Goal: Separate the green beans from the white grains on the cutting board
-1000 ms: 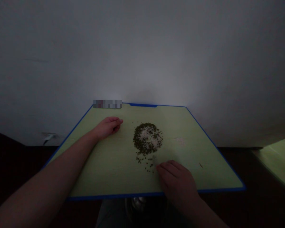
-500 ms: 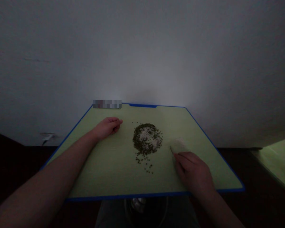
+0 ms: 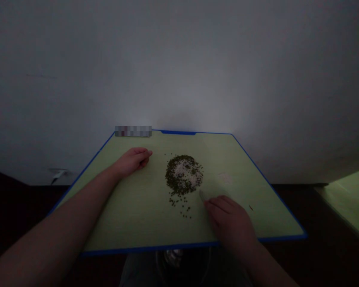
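"What's the right hand [image 3: 231, 217] doing?"

"Gripping a thin, pale tool [image 3: 202, 195] between its fingertips. The tip points at the near right edge of the pile [image 3: 175, 185] and sits just beside it. Too dim to say exactly what the tool is."

"And the left hand [image 3: 134, 160]?"

"Closed — fingers curled in, resting on the table [image 3: 128, 215] left of the pile and apart from it. I can't see anything in it."

"What's the pile made of?"

"Small green grains, thickest round the outside, with pale grains [image 3: 181, 169] mostly over the middle. It lies near the centre of the table, and a few green strays [image 3: 185, 211] trail towards the near edge."

"Anything to the right?"

"A faint pale patch [image 3: 225, 178] beyond the right hand, and a short dark sliver [image 3: 251, 207] to the right of that hand."

"Further out?"

"A blurred strip [image 3: 133, 131] at the far left corner — its face can't be read. Behind the blue-edged table stands a grey wall [image 3: 179, 71]."
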`<state>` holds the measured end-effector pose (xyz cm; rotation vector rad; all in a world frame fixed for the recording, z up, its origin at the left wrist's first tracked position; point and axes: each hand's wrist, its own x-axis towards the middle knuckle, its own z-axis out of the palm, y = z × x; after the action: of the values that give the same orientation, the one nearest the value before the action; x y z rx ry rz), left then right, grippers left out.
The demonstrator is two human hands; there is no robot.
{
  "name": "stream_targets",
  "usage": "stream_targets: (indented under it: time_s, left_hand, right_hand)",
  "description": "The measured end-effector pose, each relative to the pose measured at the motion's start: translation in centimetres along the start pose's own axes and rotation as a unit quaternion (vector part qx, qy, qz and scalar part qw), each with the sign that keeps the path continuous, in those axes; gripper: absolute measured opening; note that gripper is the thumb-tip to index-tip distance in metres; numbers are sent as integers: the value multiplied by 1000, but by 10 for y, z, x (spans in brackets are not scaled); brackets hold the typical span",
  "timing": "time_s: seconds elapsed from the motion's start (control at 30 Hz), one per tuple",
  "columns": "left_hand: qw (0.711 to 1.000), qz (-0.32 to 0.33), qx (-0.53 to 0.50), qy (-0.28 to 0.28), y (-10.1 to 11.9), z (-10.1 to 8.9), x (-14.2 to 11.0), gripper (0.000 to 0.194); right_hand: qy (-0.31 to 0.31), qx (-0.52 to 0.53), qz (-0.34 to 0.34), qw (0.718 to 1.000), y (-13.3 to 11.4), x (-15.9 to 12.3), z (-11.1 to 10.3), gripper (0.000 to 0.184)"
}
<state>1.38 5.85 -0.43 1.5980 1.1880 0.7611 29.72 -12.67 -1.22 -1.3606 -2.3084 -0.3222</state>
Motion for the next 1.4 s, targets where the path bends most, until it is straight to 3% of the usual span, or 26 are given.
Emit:
stream_targets:
  time_s: [0.1,0.23,0.33,0.43,0.63,0.83,1.4]
  left_hand:
    - [1000,2,3,5,0,0,0,33]
    - [1000,5,9,4,-2,-1,2,35]
    - [1000,5,3,2,-3,-1,3,36]
    - [1000,1,-7,-6,-3,-1,2,36]
    - [1000,-7,-18,-4,0,0,0,35]
    - [1000,7,-13,-5,-2,-1,1,36]
    - [1000,1,-21,-6,-9,-2,4,35]
  right_hand:
    - [20,-4,16,1000,7,-3,-4,21]
    - [33,12,-45,998,0,-1,-7,21]
    - [10,9,-70,997,-8,2,-5,21]
    - [-16,2,-55,998,-4,3,-1,18]
    - [7,-4,-14,1000,10,0,-1,19]
    - [-19,17,-40,999,1,4,1,18]
    - [-10,1,-21,1000,-4,4,4,18]
